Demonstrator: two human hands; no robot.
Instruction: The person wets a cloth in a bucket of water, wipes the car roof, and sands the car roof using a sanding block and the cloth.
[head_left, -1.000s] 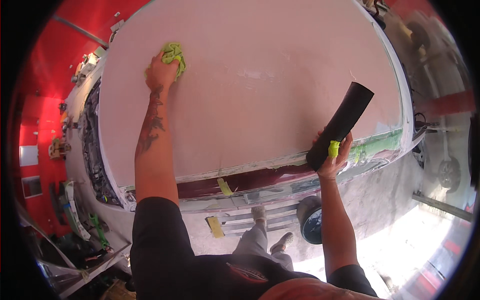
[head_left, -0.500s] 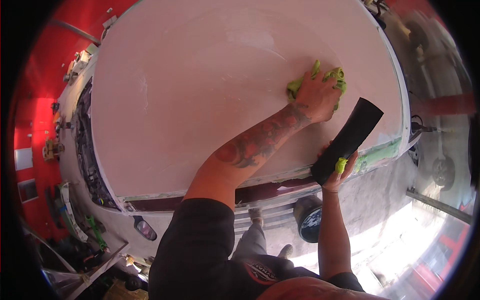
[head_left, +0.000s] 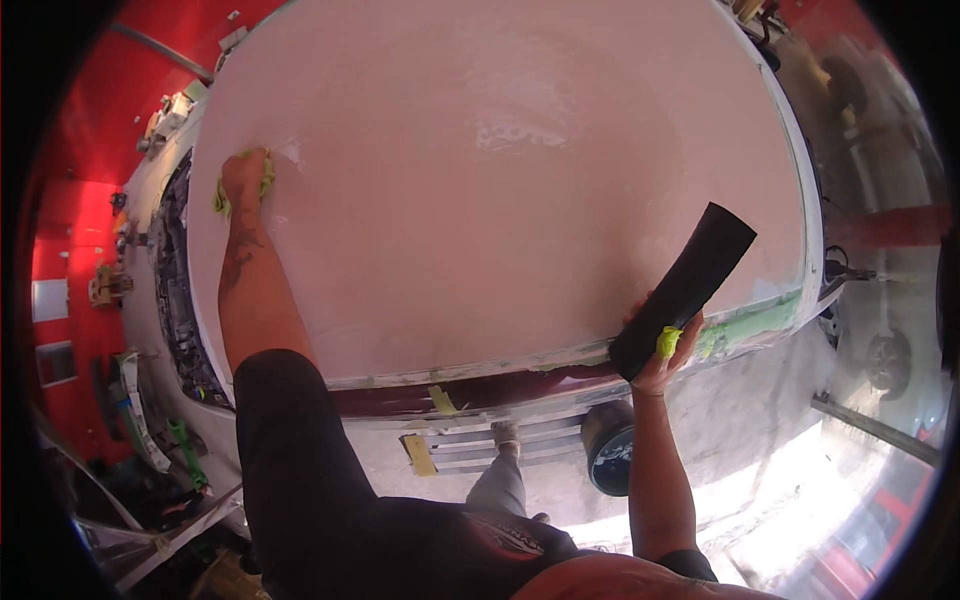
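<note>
A broad, pale-pink car body panel (head_left: 450,260) lies before me, with wet streaks shining near its far middle. At the panel's left side, my left hand (head_left: 243,175) is closed around a crumpled green cloth (head_left: 223,197) and presses it to the surface. Over the near right edge, my right hand (head_left: 655,378) grips a long, black, slightly curved sanding block (head_left: 690,285) by its lower end. A small bright yellow-green piece (head_left: 669,342) sits against the block beside my fingers; its kind is unclear.
A dark bucket (head_left: 608,445) with liquid stands below the near edge. Beside it is a slatted step or rack (head_left: 460,450) with a foot at it. A metal bar (head_left: 875,428) lies at right. Assorted parts and green stands (head_left: 187,455) crowd the left.
My left hand has swept the green cloth from the panel's right part across to its left side. The right hand and the sanding block have shifted only slightly.
</note>
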